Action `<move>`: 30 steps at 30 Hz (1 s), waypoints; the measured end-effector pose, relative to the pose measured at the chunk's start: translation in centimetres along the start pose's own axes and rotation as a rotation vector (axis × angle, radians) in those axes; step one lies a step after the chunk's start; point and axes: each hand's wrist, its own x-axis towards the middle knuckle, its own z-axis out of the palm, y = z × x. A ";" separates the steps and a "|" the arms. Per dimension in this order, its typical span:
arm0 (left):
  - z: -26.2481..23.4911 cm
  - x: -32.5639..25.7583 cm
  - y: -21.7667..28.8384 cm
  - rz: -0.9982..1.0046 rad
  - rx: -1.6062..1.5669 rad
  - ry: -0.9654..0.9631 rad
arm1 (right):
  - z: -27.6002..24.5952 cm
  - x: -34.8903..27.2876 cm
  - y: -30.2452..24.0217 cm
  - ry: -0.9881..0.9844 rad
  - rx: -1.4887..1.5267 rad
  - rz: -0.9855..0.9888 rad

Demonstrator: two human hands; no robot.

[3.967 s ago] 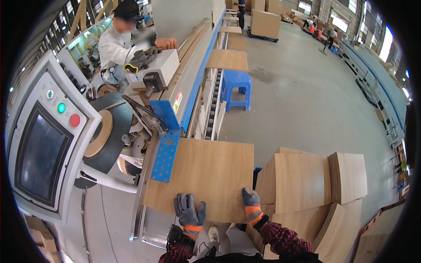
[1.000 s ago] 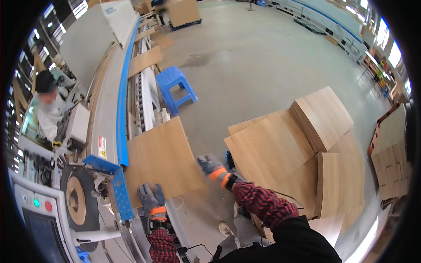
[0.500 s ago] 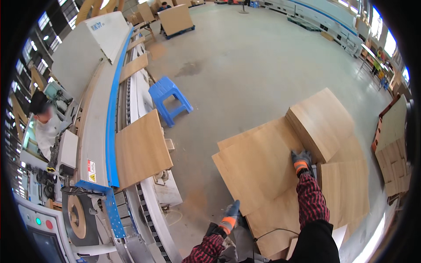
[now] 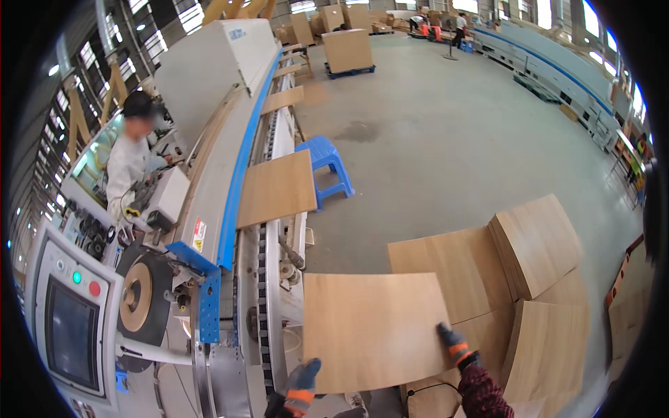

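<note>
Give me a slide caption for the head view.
Gloved hands hold a wooden panel beside an edge-banding machine.

Blue plastic stool [image 4: 326,167] upper centre, control panel screen [image 4: 70,333] lower left, worker in white [image 4: 129,164] left; stacked wooden panels [image 4: 533,240] right

Wood panel [image 4: 373,327] held flat between both hands, left hand [image 4: 303,380] at near-left corner, right hand [image 4: 453,341] at right edge. Edge-banding machine [image 4: 223,139] runs to its left, w/ another panel [image 4: 277,188] on the conveyor beyond. Panel stacks [image 4: 529,251] to the right; stool [image 4: 324,157] behind.
</note>
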 end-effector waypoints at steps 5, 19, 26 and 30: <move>-9.0 -7.0 -0.9 -0.102 0.588 0.414 | 4.4 -5.0 -10.4 -0.225 0.193 0.324; -13.0 -8.1 -5.5 0.839 1.103 0.657 | 6.4 -12.0 -33.1 -0.080 0.469 0.264; -12.5 -3.8 -2.2 0.878 1.126 0.683 | 7.0 -7.0 -34.3 -0.064 0.455 0.294; -11.9 -0.6 -0.8 0.952 1.099 0.694 | 5.5 -3.2 -36.5 -0.192 0.391 0.432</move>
